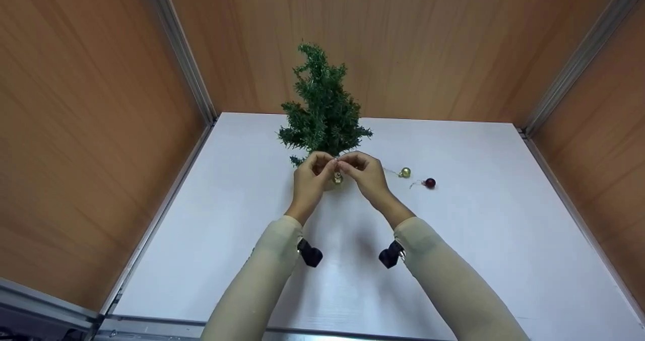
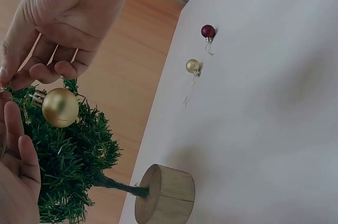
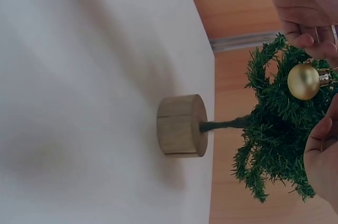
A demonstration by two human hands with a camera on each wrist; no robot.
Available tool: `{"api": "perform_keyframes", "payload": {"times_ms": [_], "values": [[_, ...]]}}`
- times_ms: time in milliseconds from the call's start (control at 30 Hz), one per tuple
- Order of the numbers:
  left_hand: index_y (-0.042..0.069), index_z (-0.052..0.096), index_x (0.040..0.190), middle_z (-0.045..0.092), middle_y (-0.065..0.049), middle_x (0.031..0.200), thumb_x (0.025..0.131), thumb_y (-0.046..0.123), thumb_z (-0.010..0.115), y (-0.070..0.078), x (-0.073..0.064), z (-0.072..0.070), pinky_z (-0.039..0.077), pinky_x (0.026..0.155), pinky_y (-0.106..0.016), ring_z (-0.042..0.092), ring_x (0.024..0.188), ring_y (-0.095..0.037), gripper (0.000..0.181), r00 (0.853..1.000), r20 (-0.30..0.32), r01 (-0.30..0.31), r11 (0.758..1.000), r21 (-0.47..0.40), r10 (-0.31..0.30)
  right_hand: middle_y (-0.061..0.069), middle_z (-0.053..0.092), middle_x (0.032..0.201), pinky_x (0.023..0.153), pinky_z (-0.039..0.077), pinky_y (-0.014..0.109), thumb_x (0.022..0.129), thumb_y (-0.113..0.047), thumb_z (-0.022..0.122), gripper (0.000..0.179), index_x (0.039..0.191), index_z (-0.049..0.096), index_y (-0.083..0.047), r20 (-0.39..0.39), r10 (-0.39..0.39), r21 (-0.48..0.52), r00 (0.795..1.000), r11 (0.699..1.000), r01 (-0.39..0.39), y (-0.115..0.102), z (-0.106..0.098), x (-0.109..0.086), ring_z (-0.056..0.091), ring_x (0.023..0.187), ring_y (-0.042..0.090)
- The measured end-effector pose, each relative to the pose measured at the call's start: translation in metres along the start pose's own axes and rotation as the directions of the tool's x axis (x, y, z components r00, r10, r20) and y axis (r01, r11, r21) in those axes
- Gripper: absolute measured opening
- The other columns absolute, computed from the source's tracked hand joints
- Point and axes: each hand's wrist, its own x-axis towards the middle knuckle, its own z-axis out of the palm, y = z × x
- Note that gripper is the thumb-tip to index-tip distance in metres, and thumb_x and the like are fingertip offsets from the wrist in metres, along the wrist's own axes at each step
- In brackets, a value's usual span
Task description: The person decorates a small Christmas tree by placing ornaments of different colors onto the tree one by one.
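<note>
In the head view, a gold Christmas bauble (image 1: 338, 179) hangs from its string between both hands, in front of a small artificial Christmas tree (image 1: 325, 104). My left hand (image 1: 308, 181) pinches the string with thumb and forefinger. From the other side, my right hand (image 1: 369, 178) pinches the same string, its fingertips close against the left ones. The left wrist view shows the bauble (image 2: 60, 108) below the fingertips, clear of the white table and overlapping the green branches (image 2: 79, 155). In the right wrist view, the bauble's (image 3: 303, 82) silver cap points toward the fingers.
To the right of the hands, a second gold bauble (image 1: 405, 172) and a dark red bauble (image 1: 429, 183) lie on the white table (image 1: 468, 240), strings attached. The tree stands on a round wooden base (image 3: 182, 126). Wood-grain panels (image 1: 403, 49) enclose the table at the back and sides.
</note>
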Motion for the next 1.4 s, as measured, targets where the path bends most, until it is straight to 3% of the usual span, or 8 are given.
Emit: {"api": "perform_keyframes", "payload": {"times_ms": [167, 400, 700, 900, 1133, 1400], "values": [[0.004, 0.058, 0.095, 0.059, -0.007, 0.082, 0.089, 0.017, 0.058, 0.002, 0.001, -0.004, 0.042, 0.060, -0.027, 0.053, 0.071, -0.022, 0.015, 1.000, -0.019, 0.000, 1.000, 0.012, 0.000, 0.005, 0.063, 0.091, 0.075, 0.046, 0.040, 0.082, -0.026, 0.065, 0.019, 0.092, 0.066, -0.010, 0.014, 0.006, 0.014, 1.000, 1.000, -0.006, -0.005, 0.003, 0.003, 0.057, 0.083, 0.020], [0.003, 0.058, 0.095, 0.058, -0.006, 0.080, 0.089, 0.015, 0.058, 0.003, 0.003, -0.009, 0.041, 0.057, -0.026, 0.050, 0.067, -0.016, 0.013, 0.999, -0.034, -0.007, 1.000, 0.030, 0.008, 0.010, 0.062, 0.091, 0.070, 0.046, 0.030, 0.085, -0.014, 0.063, 0.015, 0.093, 0.065, -0.001, 0.054, -0.020, 0.008, 0.998, 1.000, 0.019, -0.031, 0.007, 0.001, 0.056, 0.081, 0.021], [0.004, 0.058, 0.094, 0.057, -0.006, 0.082, 0.089, 0.015, 0.058, 0.004, 0.006, -0.014, 0.040, 0.057, -0.026, 0.050, 0.068, -0.021, 0.012, 0.998, -0.059, -0.013, 0.999, 0.046, 0.015, 0.011, 0.061, 0.093, 0.072, 0.046, 0.042, 0.086, -0.012, 0.061, 0.016, 0.095, 0.063, 0.001, 0.086, -0.039, -0.005, 0.996, 0.999, 0.039, -0.038, 0.011, 0.006, 0.056, 0.082, 0.027], [0.004, 0.058, 0.095, 0.057, -0.007, 0.085, 0.089, 0.015, 0.058, 0.004, 0.009, -0.016, 0.041, 0.061, -0.026, 0.051, 0.072, -0.023, 0.013, 0.997, -0.067, -0.021, 0.999, 0.049, 0.025, 0.012, 0.060, 0.092, 0.070, 0.046, 0.040, 0.087, -0.012, 0.061, 0.016, 0.095, 0.063, 0.001, 0.088, -0.035, 0.000, 0.996, 0.999, 0.035, -0.040, 0.013, 0.008, 0.055, 0.079, 0.022], [0.014, 0.060, 0.093, 0.057, 0.000, 0.084, 0.088, 0.025, 0.059, -0.026, 0.020, -0.017, 0.042, 0.061, -0.028, 0.052, 0.071, -0.019, 0.012, 0.997, -0.077, -0.022, 0.998, 0.057, 0.027, 0.008, 0.060, 0.091, 0.067, 0.045, 0.033, 0.086, -0.018, 0.061, 0.016, 0.095, 0.064, -0.005, 0.074, -0.014, 0.006, 0.997, 1.000, 0.013, -0.028, 0.016, 0.016, 0.054, 0.080, 0.021], [0.020, 0.059, 0.092, 0.056, 0.002, 0.085, 0.087, 0.036, 0.058, -0.031, 0.022, -0.021, 0.044, 0.057, -0.029, 0.053, 0.069, -0.021, 0.016, 0.995, -0.094, -0.016, 0.998, 0.057, 0.021, 0.006, 0.061, 0.092, 0.069, 0.046, 0.032, 0.084, -0.028, 0.063, 0.020, 0.093, 0.065, -0.010, 0.057, -0.001, 0.029, 0.998, 1.000, -0.001, -0.014, 0.021, 0.023, 0.056, 0.084, 0.020]]}}
